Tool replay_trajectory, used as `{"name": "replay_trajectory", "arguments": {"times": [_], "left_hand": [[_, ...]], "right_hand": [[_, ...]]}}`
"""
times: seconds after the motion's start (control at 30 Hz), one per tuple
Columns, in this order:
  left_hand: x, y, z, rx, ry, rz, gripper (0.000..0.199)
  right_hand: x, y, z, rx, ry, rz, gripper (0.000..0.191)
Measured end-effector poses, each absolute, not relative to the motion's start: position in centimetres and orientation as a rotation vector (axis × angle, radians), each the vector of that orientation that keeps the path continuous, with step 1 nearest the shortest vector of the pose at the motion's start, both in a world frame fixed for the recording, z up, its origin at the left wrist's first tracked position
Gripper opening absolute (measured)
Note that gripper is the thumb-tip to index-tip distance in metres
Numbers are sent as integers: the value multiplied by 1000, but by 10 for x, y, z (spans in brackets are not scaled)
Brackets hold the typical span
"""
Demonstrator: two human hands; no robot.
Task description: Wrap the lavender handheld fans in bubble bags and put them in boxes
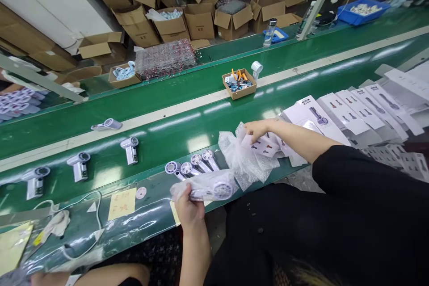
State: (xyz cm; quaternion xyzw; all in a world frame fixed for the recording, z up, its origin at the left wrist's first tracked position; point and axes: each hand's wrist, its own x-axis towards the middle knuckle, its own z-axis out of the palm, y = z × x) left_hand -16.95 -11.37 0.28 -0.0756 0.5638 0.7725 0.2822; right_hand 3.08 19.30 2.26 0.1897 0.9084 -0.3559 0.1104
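Gripping a bagged fan (217, 188), the left hand (189, 208) closes its fingers. The right hand (257, 130) bends over bubble bags (246, 170), grip unclear. The yellow note (122, 204) is illegible.

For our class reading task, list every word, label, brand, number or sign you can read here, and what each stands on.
No text reads clearly enough to quote.
Square yellow paper note: handwritten marks, blurred.
White rectangular cardboard carton with one fan picture: dark heading, too small.
Small white printed piece with fan pictures, beside the bare right hand: any wording too small.
Brown open cardboard box: printed marks, blurred.
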Motion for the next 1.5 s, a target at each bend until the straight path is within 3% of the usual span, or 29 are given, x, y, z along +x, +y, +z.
{"name": "replay_trajectory", "arguments": {"times": [0.17,0.3,0.4,0.63,0.83,1.0,1.1,1.2,1.3,1.37,1.5], "left_hand": [[-185,-90,23,-43,1339,1995,14],[-161,-44,49,298,1257,1981,22],[-131,-21,53,564,1384,1997,28],[-109,-53,45,1572,2099,1700,25],[-84,-38,60,2105,2137,761,26],[-75,-18,58,2213,2238,193,43],[-64,-28,48,2229,2189,115,53],[-58,-41,44,2276,2076,199,47],[-76,-48,44,2115,2330,622,29],[-101,-49,39,1647,2675,811,30],[-140,-42,2,836,2722,340,39]], "right_hand": [[75,147,53,970,2979,-1038,39],[76,79,22,1459,3111,-779,78],[72,50,-11,1463,3125,-703,89],[91,86,-19,726,3184,-1137,54],[69,107,-27,271,3255,-1387,50],[66,99,-40,291,3218,-1563,54],[70,102,-36,403,3130,-1623,58],[69,110,-12,453,3075,-1532,53],[65,131,35,435,3089,-1413,48],[60,158,68,433,3110,-1388,47],[43,239,96,689,3104,-1328,61]]}}
